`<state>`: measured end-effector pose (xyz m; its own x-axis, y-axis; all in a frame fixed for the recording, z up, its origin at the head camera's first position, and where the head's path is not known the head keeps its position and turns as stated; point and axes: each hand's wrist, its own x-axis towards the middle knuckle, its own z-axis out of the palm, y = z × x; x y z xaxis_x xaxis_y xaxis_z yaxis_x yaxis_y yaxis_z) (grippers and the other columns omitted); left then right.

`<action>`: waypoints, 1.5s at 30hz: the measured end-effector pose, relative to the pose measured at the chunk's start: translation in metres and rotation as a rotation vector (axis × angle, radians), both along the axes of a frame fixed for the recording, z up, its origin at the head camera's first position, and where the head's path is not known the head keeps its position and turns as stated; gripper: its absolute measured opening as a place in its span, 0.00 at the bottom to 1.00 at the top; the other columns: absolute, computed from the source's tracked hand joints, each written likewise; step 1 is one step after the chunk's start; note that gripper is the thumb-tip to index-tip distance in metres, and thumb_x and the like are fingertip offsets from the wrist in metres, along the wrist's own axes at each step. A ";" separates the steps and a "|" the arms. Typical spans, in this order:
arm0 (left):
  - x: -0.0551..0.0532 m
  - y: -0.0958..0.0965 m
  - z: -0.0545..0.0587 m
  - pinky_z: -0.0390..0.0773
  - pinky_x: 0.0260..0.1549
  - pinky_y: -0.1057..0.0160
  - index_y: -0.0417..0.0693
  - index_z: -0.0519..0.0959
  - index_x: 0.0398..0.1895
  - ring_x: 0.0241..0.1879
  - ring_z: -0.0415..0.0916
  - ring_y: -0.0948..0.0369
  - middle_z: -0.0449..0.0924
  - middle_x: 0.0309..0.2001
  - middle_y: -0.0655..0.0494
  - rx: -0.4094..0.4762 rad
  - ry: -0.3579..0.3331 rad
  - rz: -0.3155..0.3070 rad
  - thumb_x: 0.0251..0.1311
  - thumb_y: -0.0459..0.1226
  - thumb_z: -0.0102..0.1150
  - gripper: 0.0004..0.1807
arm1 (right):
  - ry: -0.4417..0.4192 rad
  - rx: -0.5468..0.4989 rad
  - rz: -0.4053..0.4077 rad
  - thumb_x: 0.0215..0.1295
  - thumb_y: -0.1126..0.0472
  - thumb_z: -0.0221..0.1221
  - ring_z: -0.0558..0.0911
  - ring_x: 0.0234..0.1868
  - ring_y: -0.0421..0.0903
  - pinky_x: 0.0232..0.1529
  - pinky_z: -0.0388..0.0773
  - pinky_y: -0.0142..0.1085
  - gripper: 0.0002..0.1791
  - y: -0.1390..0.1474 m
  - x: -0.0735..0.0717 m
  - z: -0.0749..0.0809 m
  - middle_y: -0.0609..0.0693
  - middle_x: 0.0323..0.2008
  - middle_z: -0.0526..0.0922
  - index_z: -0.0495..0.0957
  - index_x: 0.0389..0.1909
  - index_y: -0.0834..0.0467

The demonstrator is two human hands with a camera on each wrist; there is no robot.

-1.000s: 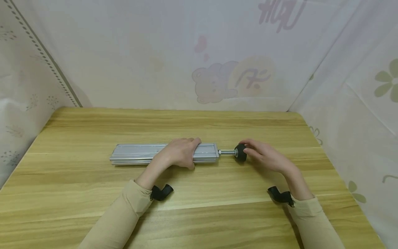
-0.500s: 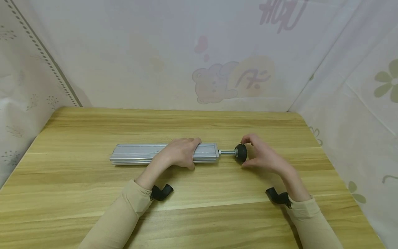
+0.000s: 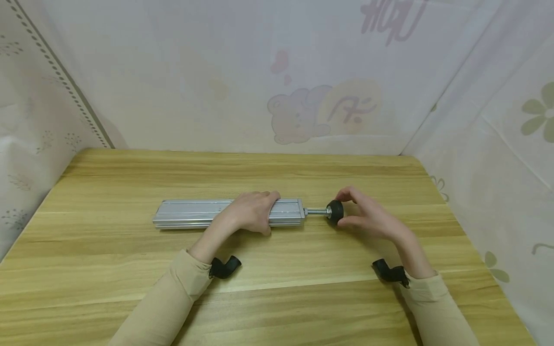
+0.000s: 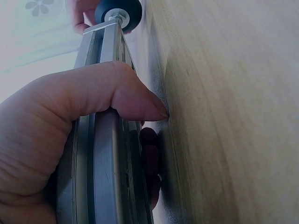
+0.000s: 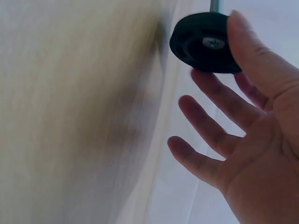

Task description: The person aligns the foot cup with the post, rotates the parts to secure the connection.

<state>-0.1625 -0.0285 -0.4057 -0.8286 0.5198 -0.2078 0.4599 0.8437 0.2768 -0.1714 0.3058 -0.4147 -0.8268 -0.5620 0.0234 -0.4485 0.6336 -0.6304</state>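
Note:
A silver aluminium profile (image 3: pixel 190 212) lies lengthwise on the wooden table. From the end plate at its right end a threaded rod (image 3: pixel 317 211) sticks out, carrying a black levelling foot (image 3: pixel 335 212). My left hand (image 3: pixel 248 211) grips the profile near that end; in the left wrist view the thumb (image 4: pixel 135 100) bends across it and fingertips show on the far side. My right hand (image 3: pixel 374 216) pinches the foot's rim between thumb and fingers. The right wrist view shows the foot's hollow underside with a screw head (image 5: pixel 213 43); several other fingers are spread out below it.
The wooden table (image 3: pixel 277 307) reaches back to a pale printed curtain (image 3: pixel 195 96), which also hangs on both sides. A black curved piece is fixed at each wrist, at the left cuff (image 3: pixel 225 267) and the right cuff (image 3: pixel 389 271).
Half a second ago my right thumb and fingers were spread wider around the foot; now they have drawn in on its rim. The left hand and the profile have stayed in place.

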 end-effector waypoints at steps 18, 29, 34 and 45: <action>0.000 0.000 0.000 0.80 0.52 0.48 0.48 0.69 0.66 0.52 0.81 0.52 0.83 0.55 0.51 0.005 -0.004 0.005 0.42 0.42 0.77 0.43 | -0.093 0.054 -0.010 0.81 0.50 0.47 0.76 0.70 0.58 0.67 0.72 0.58 0.27 0.001 -0.001 0.000 0.59 0.69 0.77 0.68 0.73 0.59; 0.001 0.000 0.001 0.80 0.54 0.48 0.47 0.68 0.67 0.54 0.81 0.51 0.82 0.57 0.50 0.007 -0.008 0.001 0.43 0.42 0.76 0.44 | 0.039 0.003 -0.017 0.44 0.63 0.81 0.75 0.66 0.60 0.71 0.66 0.60 0.42 -0.007 0.000 -0.002 0.57 0.59 0.76 0.68 0.58 0.60; 0.000 0.001 0.001 0.80 0.53 0.48 0.48 0.68 0.67 0.53 0.81 0.52 0.82 0.55 0.51 -0.001 -0.012 0.005 0.43 0.42 0.76 0.44 | 0.057 0.004 -0.019 0.43 0.67 0.80 0.75 0.64 0.60 0.70 0.67 0.60 0.38 -0.010 -0.001 -0.004 0.57 0.55 0.76 0.69 0.53 0.60; 0.000 0.000 0.001 0.80 0.53 0.49 0.48 0.69 0.65 0.53 0.81 0.52 0.82 0.55 0.51 0.004 -0.004 0.001 0.43 0.42 0.76 0.43 | 0.007 0.004 0.010 0.63 0.58 0.71 0.76 0.67 0.58 0.67 0.70 0.60 0.30 0.001 -0.001 -0.002 0.56 0.61 0.80 0.71 0.63 0.58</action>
